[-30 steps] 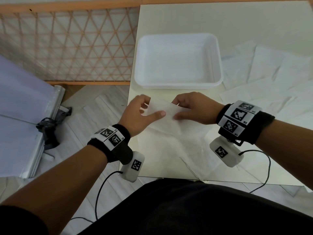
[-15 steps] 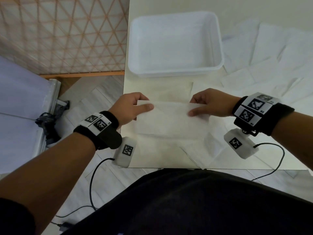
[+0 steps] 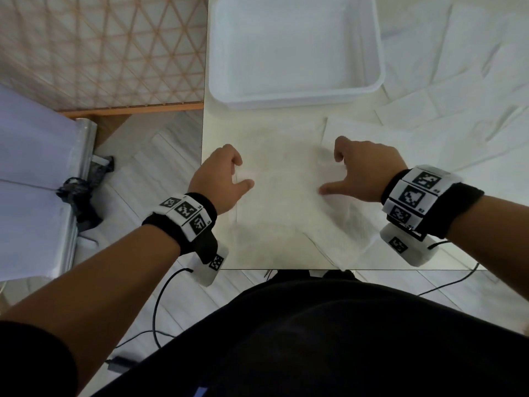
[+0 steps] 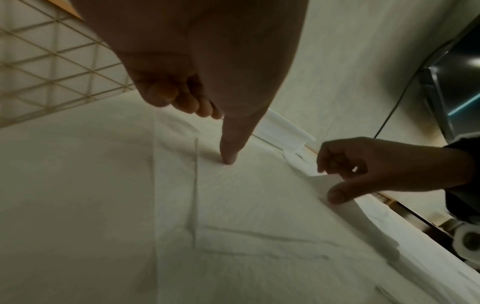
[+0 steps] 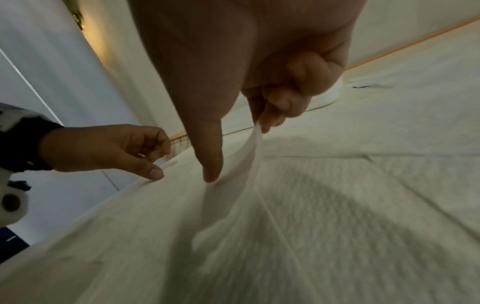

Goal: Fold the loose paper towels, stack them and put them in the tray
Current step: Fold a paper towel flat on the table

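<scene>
A white paper towel (image 3: pixel 283 190) lies flat on the near left part of the table. My left hand (image 3: pixel 243 173) is at its left edge: the thumb presses down and the curled fingers hold a bit of raised edge. My right hand (image 3: pixel 330 173) is at its right side. In the right wrist view its fingers (image 5: pixel 267 121) pinch a lifted flap of the towel (image 5: pixel 249 148) while the thumb presses the sheet. The white tray (image 3: pixel 297 94) stands just beyond, with nothing in it. Several loose towels (image 3: pixel 458 81) lie spread to the right.
Another towel (image 3: pixel 352 242) lies partly under the first, near the table's front edge (image 3: pixel 286 267). Left of the table are a wooden lattice panel (image 3: pixel 100 53) and a white metal-edged board (image 3: pixel 34 181) on the floor. Cables hang from both wrists.
My hands have moved apart along the towel, from its middle to its two ends. The towel they held up has come down flat on the table.
</scene>
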The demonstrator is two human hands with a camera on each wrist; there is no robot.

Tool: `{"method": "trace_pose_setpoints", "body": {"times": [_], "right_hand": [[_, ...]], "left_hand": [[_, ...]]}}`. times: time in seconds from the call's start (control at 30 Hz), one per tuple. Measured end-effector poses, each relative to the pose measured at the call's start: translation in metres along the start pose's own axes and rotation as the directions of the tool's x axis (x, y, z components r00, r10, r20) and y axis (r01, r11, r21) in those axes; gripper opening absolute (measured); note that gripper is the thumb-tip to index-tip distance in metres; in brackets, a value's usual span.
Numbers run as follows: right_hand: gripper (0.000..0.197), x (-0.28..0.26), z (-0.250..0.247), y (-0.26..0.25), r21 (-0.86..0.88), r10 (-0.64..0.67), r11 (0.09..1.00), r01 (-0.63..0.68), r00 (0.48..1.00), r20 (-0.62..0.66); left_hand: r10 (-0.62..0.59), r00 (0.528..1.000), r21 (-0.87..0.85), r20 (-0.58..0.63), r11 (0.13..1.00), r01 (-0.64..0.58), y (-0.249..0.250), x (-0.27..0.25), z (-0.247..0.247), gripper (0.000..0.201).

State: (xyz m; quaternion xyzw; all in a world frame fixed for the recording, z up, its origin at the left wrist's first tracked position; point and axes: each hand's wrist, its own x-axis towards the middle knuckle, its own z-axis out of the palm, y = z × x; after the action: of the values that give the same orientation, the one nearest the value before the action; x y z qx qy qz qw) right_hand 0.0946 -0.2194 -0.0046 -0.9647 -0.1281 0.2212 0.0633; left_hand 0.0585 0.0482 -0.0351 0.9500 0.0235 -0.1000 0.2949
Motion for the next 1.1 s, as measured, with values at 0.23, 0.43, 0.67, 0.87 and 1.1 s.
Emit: {"method": "trace_pose_setpoints", "body": {"times": [0.23,0.43,0.67,0.87,1.1], "right_hand": [[0.063,-0.014,0.015,-0.024,-0.1,-0.276,0.959,0.264,0.951,-0.138],[0.07,-0.018,0.066,-0.022,-0.134,-0.371,0.914,0.384,0.922,0.112],[0.085,-0.018,0.075,0.005,-0.127,-0.368,0.917,0.378,0.925,0.093],[0.087,-0.02,0.069,0.007,-0.128,-0.373,0.913,0.388,0.919,0.126],[0.093,-0.018,0.054,-0.005,-0.142,-0.373,0.915,0.378,0.926,0.064]], "left_hand": [[0.289,0.941,0.157,0.176,0.935,-0.317,0.021,-0.016,0.024,0.062],[0.193,0.864,0.372,0.465,0.843,-0.389,0.024,-0.024,0.053,0.073],[0.159,0.859,0.457,0.486,0.792,-0.405,0.0,-0.024,0.04,0.083],[0.092,0.86,0.488,0.501,0.79,-0.37,-0.021,-0.028,0.02,0.087],[0.231,0.918,0.326,0.322,0.883,-0.337,-0.012,-0.025,0.001,0.076]]}}
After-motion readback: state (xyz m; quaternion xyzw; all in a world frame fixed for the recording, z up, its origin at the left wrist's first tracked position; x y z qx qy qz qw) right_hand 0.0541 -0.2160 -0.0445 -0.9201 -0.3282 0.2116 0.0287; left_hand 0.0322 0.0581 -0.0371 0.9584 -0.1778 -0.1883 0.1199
